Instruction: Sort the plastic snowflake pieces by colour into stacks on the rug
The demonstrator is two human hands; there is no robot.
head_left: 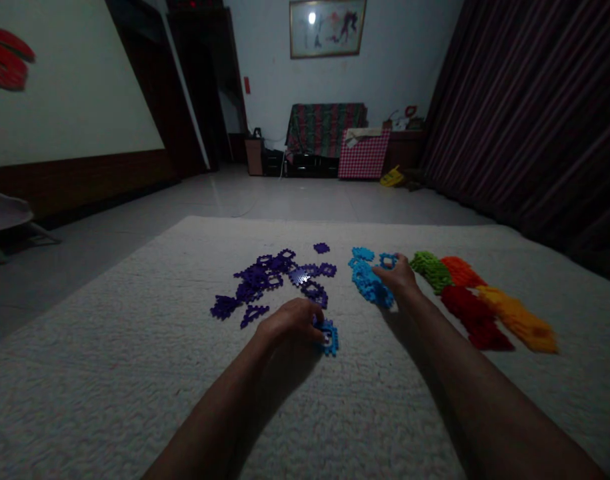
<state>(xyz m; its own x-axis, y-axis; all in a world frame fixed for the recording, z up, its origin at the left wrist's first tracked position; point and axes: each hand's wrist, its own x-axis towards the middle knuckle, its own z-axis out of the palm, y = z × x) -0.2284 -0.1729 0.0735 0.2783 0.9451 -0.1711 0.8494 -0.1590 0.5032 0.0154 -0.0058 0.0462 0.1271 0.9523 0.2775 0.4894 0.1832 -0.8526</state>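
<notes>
My left hand [295, 321] is closed, its fingertips on a light-blue toothed square frame [331, 339] low over the pale mat. A bit of purple shows beside those fingers, partly hidden. My right hand [401, 276] reaches to the light-blue pile [369, 283] of interlocking plastic pieces, thumb and index finger apart. Its thumb is at the edge of the pile, and the index finger is beside a blue square frame [387, 260]; whether it touches is unclear. Purple interlocking pieces [257, 277] lie scattered beyond my left hand, some solid, some hollow.
Right of my right hand lie green [431, 271], orange [462, 271], red [472, 315] and yellow [519, 320] groups of pieces. The pale textured mat [185, 373] ends before a tiled floor [305, 200]. A dark curtain [525, 113] hangs at right.
</notes>
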